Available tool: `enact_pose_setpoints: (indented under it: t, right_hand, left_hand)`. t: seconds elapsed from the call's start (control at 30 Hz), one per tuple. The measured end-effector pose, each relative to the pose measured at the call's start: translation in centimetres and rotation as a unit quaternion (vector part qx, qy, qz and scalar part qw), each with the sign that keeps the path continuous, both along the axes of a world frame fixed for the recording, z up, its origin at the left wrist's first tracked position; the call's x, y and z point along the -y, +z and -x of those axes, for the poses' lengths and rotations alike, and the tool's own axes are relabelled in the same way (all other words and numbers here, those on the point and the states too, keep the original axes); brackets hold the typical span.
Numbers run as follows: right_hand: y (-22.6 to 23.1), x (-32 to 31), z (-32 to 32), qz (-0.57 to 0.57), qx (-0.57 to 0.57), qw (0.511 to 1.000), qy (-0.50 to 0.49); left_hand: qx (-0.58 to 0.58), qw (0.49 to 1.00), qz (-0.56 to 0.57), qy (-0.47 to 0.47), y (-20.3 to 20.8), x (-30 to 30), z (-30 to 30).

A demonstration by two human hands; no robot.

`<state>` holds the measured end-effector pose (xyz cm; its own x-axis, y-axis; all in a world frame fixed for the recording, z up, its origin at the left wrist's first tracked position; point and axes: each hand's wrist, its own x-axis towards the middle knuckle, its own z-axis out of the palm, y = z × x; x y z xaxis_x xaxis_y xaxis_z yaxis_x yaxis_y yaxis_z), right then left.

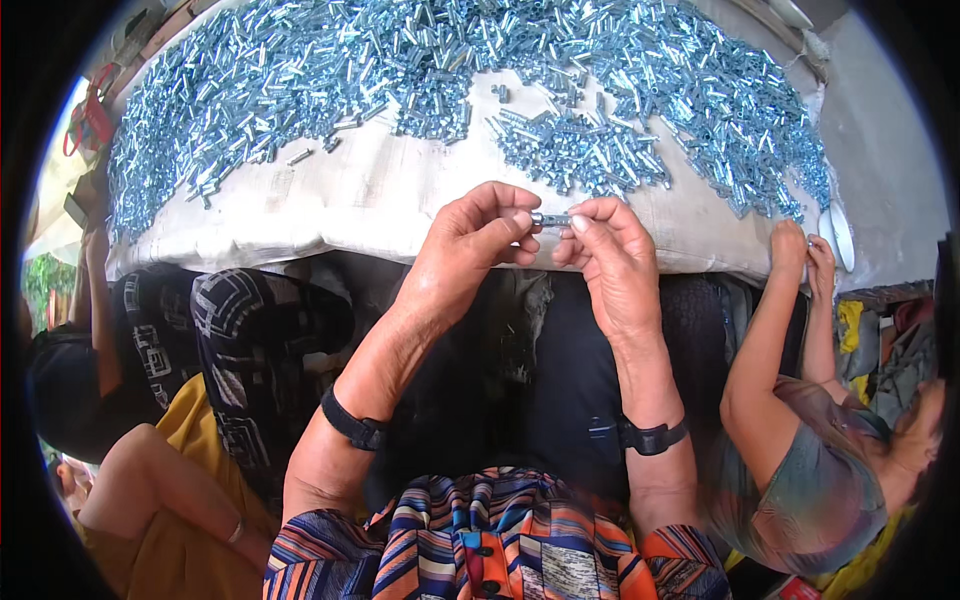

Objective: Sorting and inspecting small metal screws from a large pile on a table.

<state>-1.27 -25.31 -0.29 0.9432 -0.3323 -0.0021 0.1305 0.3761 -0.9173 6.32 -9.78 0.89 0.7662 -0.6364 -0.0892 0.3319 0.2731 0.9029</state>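
Note:
Over the near edge of the cloth-covered table, my left hand (478,228) pinches one end of a small silvery metal sleeve-like fastener (552,220) between thumb and fingers. From the other side, the fingertips of my right hand (612,245) are closed on its other end. The piece lies level between the two hands, its ends partly hidden by the fingers. Whether it is one part or two fitted together, I cannot tell. Just beyond my hands is a small heap of similar bluish-silver metal pieces (585,155).
A wide band of loose metal pieces (290,85) covers the far side of the white cloth (370,190). On the right, a co-worker's hands (800,250) are at the table edge beside a white dish (842,238). Other people sit close on the left, one with a bare knee (140,460).

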Motion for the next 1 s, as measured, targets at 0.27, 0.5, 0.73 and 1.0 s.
enact_pose_setpoints:
  t: [0.27, 0.5, 0.73, 1.0]
  right_hand:
    - [0.5, -1.2, 1.2, -0.033, 0.03, 0.999, 0.025]
    - [0.0, -1.2, 1.4, -0.061, 0.04, 0.996, 0.052]
    - [-0.9, -1.3, 1.6, -0.134, 0.007, 0.986, 0.097]
    - [-2.1, -0.4, 3.1, -0.119, -0.055, 0.981, 0.143]
  left_hand:
    - [-0.014, 0.999, 0.029, -0.011, -0.5, -1.2, 1.1]
    - [0.029, 0.999, 0.02, -0.024, -0.1, -1.8, 1.0]
    - [0.181, 0.981, -0.066, -0.034, 0.1, -2.3, 1.1]
    - [0.061, 0.99, -0.003, -0.127, -2.8, -2.0, 1.5]
